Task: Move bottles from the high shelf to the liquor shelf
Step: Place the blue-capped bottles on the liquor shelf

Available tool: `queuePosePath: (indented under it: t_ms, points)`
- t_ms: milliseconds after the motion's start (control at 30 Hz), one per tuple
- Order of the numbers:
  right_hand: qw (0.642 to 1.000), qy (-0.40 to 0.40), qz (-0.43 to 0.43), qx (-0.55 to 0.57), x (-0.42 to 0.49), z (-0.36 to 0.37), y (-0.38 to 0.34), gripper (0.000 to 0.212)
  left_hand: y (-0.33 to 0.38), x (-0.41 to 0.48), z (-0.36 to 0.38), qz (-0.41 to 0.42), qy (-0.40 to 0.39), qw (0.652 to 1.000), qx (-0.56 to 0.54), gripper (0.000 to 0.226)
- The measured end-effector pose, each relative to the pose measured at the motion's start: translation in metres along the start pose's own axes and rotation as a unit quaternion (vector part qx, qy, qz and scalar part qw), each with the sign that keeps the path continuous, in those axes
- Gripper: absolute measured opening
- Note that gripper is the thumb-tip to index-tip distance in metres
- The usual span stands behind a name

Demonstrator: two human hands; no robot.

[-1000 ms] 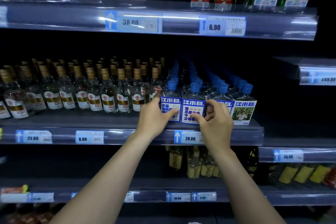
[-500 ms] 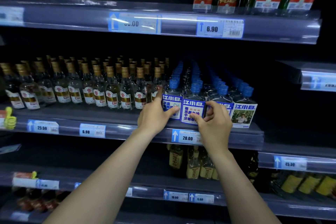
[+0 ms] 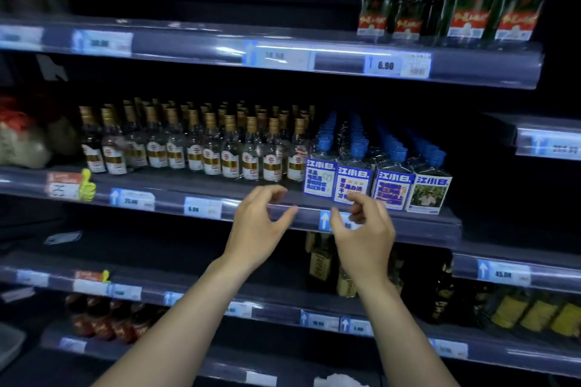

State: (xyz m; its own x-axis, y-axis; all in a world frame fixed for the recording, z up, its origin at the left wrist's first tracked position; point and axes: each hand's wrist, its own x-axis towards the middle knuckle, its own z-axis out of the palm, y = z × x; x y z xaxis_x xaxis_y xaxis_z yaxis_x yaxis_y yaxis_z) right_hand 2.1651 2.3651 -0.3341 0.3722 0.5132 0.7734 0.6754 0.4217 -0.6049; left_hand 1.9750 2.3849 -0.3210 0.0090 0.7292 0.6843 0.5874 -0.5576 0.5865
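Blue-capped bottles [image 3: 352,179]: four blue-labelled flat bottles stand in the front row at the right end of the middle shelf [image 3: 418,225], labels forward, further rows behind them; the row reads as faced up and complete.
Left hand [image 3: 261,223]: empty, fingers loosely curled and parted, in front of the shelf edge, apart from the bottles.
Right hand [image 3: 364,231]: empty, thumb and fingers drawn near together, in front of the blue price tag [image 3: 325,220]; its fingertips overlap the second bottle's label in view, contact cannot be told.
Gold-capped bottles [image 3: 195,151]: clear, packed in rows just left of the blue-capped stock.
Top shelf [image 3: 314,50]: green bottles with red labels [image 3: 456,9] stand at its right end; the remainder is dark, contents not discernible.
Progress: judged that the blue-capped placement is finished; nothing is in hand.
Outstanding: whether more bottles need bringing down cannot be told.
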Motion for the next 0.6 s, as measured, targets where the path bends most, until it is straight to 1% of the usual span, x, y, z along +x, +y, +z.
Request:
queuePosePath:
  t_ms: [100,167,267,400,500,600]
  points:
    - [0.999,-0.046,-0.002,0.014,-0.044,0.020,-0.042,0.027,-0.012,-0.041,-0.045,-0.008,-0.025,1.000,0.011,0.033]
    - [0.994,-0.100,0.016,0.035,-0.080,0.036,-0.074,0.025,-0.027,-0.073,-0.085,-0.035,-0.027,0.999,0.024,0.032]
    - [0.978,-0.189,0.046,0.072,-0.144,0.063,-0.127,0.024,-0.053,-0.126,-0.157,-0.086,-0.019,0.995,0.045,0.032]
    - [0.941,-0.309,0.084,0.106,-0.235,0.097,-0.200,0.023,-0.092,-0.205,-0.261,-0.168,-0.004,0.981,0.098,0.036]
    - [0.912,-0.384,0.073,0.125,-0.309,0.122,-0.258,0.018,-0.118,-0.273,-0.338,-0.235,0.003,0.963,0.130,0.035]
    - [0.866,-0.475,0.054,0.142,-0.382,0.146,-0.317,0.017,-0.138,-0.342,-0.409,-0.318,0.015,0.933,0.166,0.036]
